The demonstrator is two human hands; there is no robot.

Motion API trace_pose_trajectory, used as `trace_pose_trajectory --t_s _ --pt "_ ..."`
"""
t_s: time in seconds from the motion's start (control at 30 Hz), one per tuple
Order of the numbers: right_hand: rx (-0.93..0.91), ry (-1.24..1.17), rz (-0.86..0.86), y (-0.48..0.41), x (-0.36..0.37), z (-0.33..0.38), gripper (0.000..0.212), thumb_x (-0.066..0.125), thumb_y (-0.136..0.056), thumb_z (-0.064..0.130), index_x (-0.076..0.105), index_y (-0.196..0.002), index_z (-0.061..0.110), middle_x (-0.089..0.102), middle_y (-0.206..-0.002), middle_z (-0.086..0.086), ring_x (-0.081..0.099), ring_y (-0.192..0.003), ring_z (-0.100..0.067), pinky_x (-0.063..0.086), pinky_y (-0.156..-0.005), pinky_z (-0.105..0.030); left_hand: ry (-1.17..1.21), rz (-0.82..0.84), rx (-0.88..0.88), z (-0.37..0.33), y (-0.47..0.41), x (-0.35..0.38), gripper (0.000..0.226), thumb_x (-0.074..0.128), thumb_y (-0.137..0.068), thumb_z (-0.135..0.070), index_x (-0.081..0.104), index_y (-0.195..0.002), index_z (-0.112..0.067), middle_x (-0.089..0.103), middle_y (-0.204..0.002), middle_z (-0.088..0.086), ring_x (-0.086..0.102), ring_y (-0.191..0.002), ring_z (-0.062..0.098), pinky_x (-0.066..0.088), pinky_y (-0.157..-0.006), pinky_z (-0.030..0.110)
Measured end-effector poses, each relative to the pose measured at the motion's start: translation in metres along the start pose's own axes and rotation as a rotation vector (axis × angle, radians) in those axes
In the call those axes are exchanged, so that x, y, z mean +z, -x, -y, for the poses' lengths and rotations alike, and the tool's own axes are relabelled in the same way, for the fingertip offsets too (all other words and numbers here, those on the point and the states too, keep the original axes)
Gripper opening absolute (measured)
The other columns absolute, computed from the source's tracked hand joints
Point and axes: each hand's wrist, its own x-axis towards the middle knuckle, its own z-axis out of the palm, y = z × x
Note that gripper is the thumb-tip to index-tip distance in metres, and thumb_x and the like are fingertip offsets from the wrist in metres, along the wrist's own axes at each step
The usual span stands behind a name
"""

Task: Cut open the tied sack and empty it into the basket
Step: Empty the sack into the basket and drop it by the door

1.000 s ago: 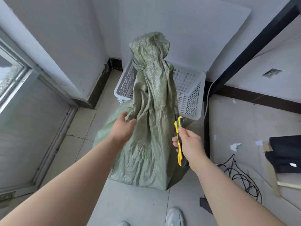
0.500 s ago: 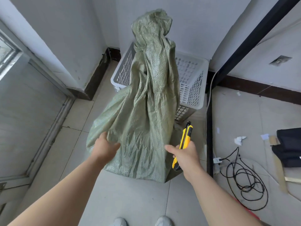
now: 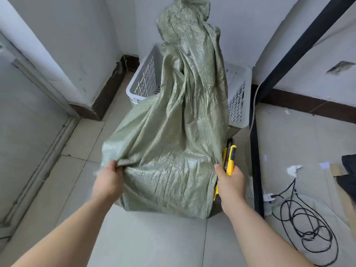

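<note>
A green woven sack [image 3: 173,135] stands on the tiled floor, its upper end leaning up over a white slotted basket [image 3: 239,97] in the corner. My left hand [image 3: 107,180] grips a fold at the sack's lower left corner. At the lower right edge, my right hand [image 3: 229,182] pinches the sack fabric with the thumb while it also holds a yellow and black utility knife [image 3: 229,158], which points away from me. The sack hides most of the basket's inside, and I cannot see what the sack holds.
A black metal post [image 3: 254,160] stands just right of the sack. Beyond it lie a coiled black cable [image 3: 308,228] with a white plug, paper scraps [image 3: 292,169] and a dark object at the right edge. A wall and door frame are on the left.
Both hands moved down from the sack's middle to its bottom corners and took hold of the fabric there. The sack's upper end now reaches higher over the basket.
</note>
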Motion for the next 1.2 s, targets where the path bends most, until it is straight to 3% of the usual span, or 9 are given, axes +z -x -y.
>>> trace_pose_trajectory --t_s 0.2,0.43,0.5,0.67,0.8,0.9,1.0,1.1,1.2 --pt "0.003 -0.164 -0.054 -0.011 -0.012 0.083 0.015 0.064 -0.089 0.026 0.059 -0.09 0.011 0.048 -0.064 -0.001 0.041 -0.053 -0.016 0.036 -0.05 -0.026 0.094 -0.045 0.107 -0.063 0.0 -0.034 0.019 0.033 -0.1 -0.022 0.04 -0.09 -0.008 0.049 -0.07 0.007 0.049 -0.07 0.033 0.036 -0.062 0.037" --pt "0.026 -0.191 0.016 -0.043 -0.012 0.149 0.016 0.06 -0.091 0.019 0.046 -0.09 0.012 0.042 -0.068 -0.002 0.039 -0.054 -0.016 0.033 -0.048 -0.026 0.254 -0.148 0.051 -0.14 -0.016 -0.068 0.023 0.03 -0.1 -0.021 0.042 -0.101 -0.001 0.048 -0.09 0.014 0.045 -0.083 0.031 0.035 -0.071 0.037" --pt "0.054 -0.138 0.054 -0.058 -0.01 0.15 0.02 0.06 -0.087 0.012 0.04 -0.086 0.015 0.042 -0.072 -0.006 0.04 -0.058 -0.019 0.035 -0.051 -0.028 0.256 -0.121 0.014 -0.152 -0.026 -0.067 0.021 0.03 -0.1 -0.02 0.041 -0.099 -0.002 0.047 -0.09 0.014 0.044 -0.083 0.029 0.033 -0.071 0.036" --pt "0.083 0.048 0.077 -0.084 0.003 0.118 0.018 0.052 -0.092 0.004 0.037 -0.099 0.01 0.036 -0.072 -0.002 0.036 -0.057 -0.016 0.028 -0.048 -0.029 0.197 -0.054 -0.066 -0.142 -0.05 -0.028 0.019 0.032 -0.098 -0.02 0.041 -0.097 -0.004 0.051 -0.09 0.017 0.052 -0.083 0.035 0.042 -0.071 0.04" --pt "0.111 0.065 0.087 -0.098 0.009 0.099 0.017 0.05 -0.093 0.006 0.037 -0.103 0.011 0.037 -0.074 -0.001 0.036 -0.058 -0.015 0.029 -0.044 -0.027 0.206 -0.003 -0.068 -0.131 -0.063 -0.002 0.017 0.033 -0.098 -0.018 0.042 -0.097 -0.003 0.051 -0.09 0.018 0.049 -0.08 0.033 0.041 -0.071 0.04" --pt "0.085 0.04 0.104 -0.099 0.009 0.088 0.024 0.06 -0.09 0.015 0.042 -0.105 0.01 0.044 -0.077 -0.003 0.042 -0.06 -0.017 0.036 -0.05 -0.028 0.227 0.035 -0.048 -0.121 -0.064 0.006 0.017 0.042 -0.096 -0.024 0.043 -0.1 -0.007 0.057 -0.094 0.018 0.052 -0.072 0.029 0.045 -0.068 0.039" --pt "0.013 0.041 0.051 -0.086 -0.001 0.078 0.049 0.077 -0.076 0.026 0.049 -0.112 0.011 0.059 -0.095 -0.006 0.057 -0.078 -0.023 0.047 -0.067 -0.033 0.267 0.075 0.014 -0.104 -0.05 0.0 0.046 0.06 -0.088 -0.037 0.044 -0.123 -0.012 0.057 -0.117 0.01 0.058 -0.099 0.025 0.048 -0.084 0.037" --pt "0.023 0.135 0.04 -0.066 -0.017 0.062 0.059 0.083 -0.068 0.031 0.048 -0.111 0.013 0.059 -0.108 -0.004 0.06 -0.095 -0.026 0.05 -0.081 -0.04 0.082 -0.018 0.123 -0.078 -0.033 -0.009 0.09 0.072 -0.074 -0.048 0.029 -0.145 -0.012 0.032 -0.145 0.009 0.031 -0.136 0.027 0.029 -0.113 0.04" --pt "0.08 0.255 0.081 -0.049 -0.025 0.039 0.079 0.086 -0.06 0.039 0.044 -0.122 0.014 0.057 -0.117 -0.001 0.059 -0.103 -0.029 0.054 -0.083 -0.049 -0.148 0.047 0.054 -0.052 -0.023 -0.01 0.13 0.073 -0.055 -0.071 0.009 -0.15 -0.008 0.013 -0.158 0.013 0.012 -0.146 0.029 0.017 -0.119 0.046"
